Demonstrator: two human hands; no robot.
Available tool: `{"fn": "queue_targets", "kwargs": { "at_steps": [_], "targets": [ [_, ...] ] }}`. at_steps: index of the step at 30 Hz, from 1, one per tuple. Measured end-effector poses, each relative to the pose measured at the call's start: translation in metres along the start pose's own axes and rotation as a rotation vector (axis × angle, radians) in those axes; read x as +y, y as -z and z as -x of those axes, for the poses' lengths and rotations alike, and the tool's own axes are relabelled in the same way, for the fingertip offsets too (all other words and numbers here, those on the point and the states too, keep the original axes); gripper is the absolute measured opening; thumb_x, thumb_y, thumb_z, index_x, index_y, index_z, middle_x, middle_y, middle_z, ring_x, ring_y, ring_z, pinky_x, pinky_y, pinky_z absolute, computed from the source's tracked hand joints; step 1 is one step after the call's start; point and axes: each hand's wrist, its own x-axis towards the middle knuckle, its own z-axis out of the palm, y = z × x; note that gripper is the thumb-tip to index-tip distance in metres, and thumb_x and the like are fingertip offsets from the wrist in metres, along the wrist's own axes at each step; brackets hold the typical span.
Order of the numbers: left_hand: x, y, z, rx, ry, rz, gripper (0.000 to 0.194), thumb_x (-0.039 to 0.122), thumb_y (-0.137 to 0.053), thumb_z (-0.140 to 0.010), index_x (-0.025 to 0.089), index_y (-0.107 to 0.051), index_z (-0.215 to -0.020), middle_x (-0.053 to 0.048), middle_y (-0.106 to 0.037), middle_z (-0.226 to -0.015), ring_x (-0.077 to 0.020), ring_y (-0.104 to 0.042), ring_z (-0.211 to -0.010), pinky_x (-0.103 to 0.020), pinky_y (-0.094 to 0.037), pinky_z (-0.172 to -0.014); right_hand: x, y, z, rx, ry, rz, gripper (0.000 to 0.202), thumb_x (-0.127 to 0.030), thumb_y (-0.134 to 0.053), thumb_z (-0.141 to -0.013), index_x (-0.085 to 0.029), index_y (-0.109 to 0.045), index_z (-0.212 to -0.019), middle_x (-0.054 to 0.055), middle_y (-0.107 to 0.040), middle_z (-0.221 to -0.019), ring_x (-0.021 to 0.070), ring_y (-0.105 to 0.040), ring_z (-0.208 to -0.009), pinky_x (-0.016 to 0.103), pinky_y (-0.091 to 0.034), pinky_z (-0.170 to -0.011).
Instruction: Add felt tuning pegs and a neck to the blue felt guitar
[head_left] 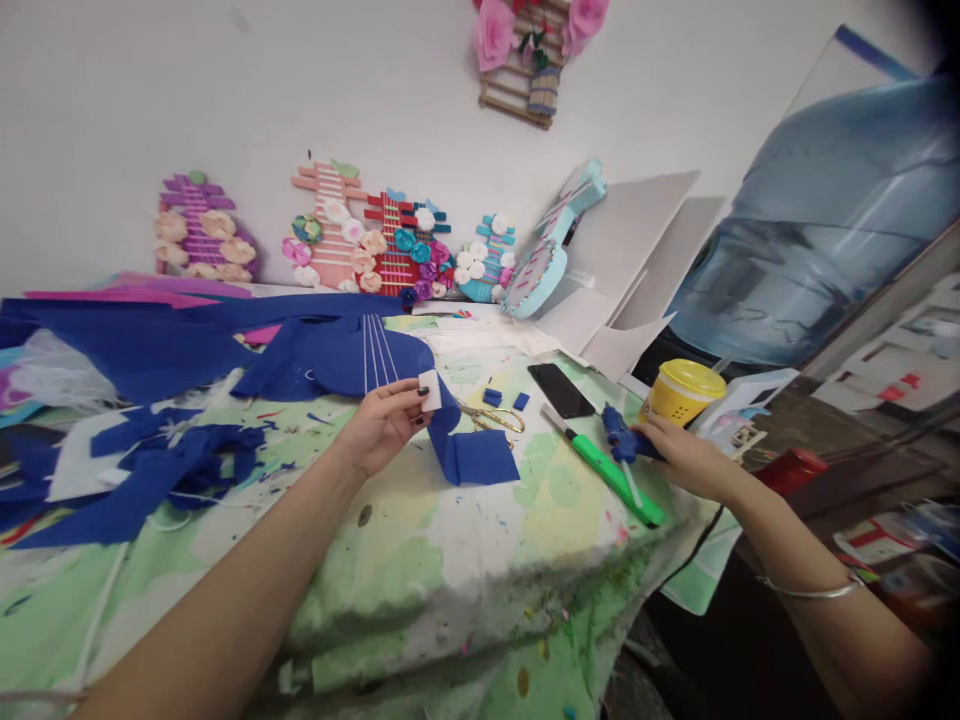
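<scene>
My left hand (382,425) pinches a small white piece (430,392) between thumb and fingers, a narrow grip near its edge, probably so that most of its face stays uncovered. The piece sits at the edge of the blue guitar shape (337,355), which lies on the table cover (420,580) with white strings (379,350) over it. A blue strip (484,458) drops from beside my fingertips and spreads onto the cover; I cannot tell whether it is fixed to the white piece.

My right hand (686,455) closes around the handle end of a blue glue gun (619,437). I cannot tell whether the gun is lifted or resting. Its cable (690,550) seems to run off the table's edge, perhaps to keep it off the work.

The scissors (499,418), green cutter (611,475) and phone (560,390) lie between my hands, likely for easy reach.
</scene>
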Motion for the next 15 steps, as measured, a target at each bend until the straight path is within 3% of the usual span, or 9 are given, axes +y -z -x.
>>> {"fn": "queue_targets", "kwargs": {
  "at_steps": [5, 8, 11, 13, 15],
  "targets": [
    [0.001, -0.001, 0.000, 0.018, 0.005, 0.012, 0.012, 0.003, -0.066, -0.063, 0.011, -0.067, -0.072, -0.004, -0.068, -0.063, -0.0124, -0.061, -0.057, -0.026, -0.049, -0.060, 0.018, -0.013, 0.002, 0.054, -0.001, -0.048, 0.048, -0.004, -0.052, -0.070, -0.011, -0.057, -0.118, 0.020, -0.060, -0.115, 0.0291, -0.061, -0.104, 0.040, -0.050, -0.086],
    [0.004, -0.002, 0.002, -0.052, 0.017, -0.002, 0.010, 0.007, -0.065, -0.064, 0.010, -0.068, -0.073, -0.003, -0.066, -0.063, -0.0118, -0.060, -0.057, -0.025, -0.049, -0.059, 0.009, -0.002, -0.001, 0.075, -0.013, -0.034, 0.049, -0.002, -0.054, -0.067, -0.012, -0.060, -0.115, 0.021, -0.060, -0.118, 0.0311, -0.060, -0.107, 0.044, -0.049, -0.089],
    [0.007, -0.002, 0.005, -0.134, 0.040, -0.018, 0.014, 0.009, -0.065, -0.063, 0.009, -0.071, -0.075, -0.005, -0.068, -0.064, -0.0121, -0.059, -0.056, -0.023, -0.048, -0.055, -0.031, 0.027, -0.012, 0.161, 0.012, -0.124, 0.042, -0.010, -0.054, -0.076, -0.013, -0.059, -0.117, 0.019, -0.061, -0.119, 0.0316, -0.059, -0.109, 0.047, -0.048, -0.092],
    [0.009, -0.002, 0.006, -0.144, 0.055, -0.012, 0.017, 0.009, -0.065, -0.061, 0.009, -0.072, -0.076, -0.006, -0.069, -0.065, -0.0129, -0.060, -0.056, -0.023, -0.048, -0.054, -0.068, 0.046, -0.027, 0.207, 0.039, -0.336, 0.043, -0.025, -0.057, -0.082, -0.017, -0.055, -0.124, 0.015, -0.061, -0.122, 0.0293, -0.059, -0.109, 0.046, -0.048, -0.093],
    [0.010, -0.001, 0.007, -0.122, 0.068, -0.007, 0.018, 0.008, -0.067, -0.058, 0.009, -0.073, -0.075, -0.006, -0.069, -0.064, -0.0136, -0.060, -0.055, -0.023, -0.048, -0.053, -0.105, 0.059, -0.049, 0.210, 0.104, -0.622, 0.048, -0.033, -0.064, -0.079, -0.021, -0.054, -0.124, 0.012, -0.061, -0.124, 0.0263, -0.058, -0.111, 0.044, -0.046, -0.096]
  ]
}}
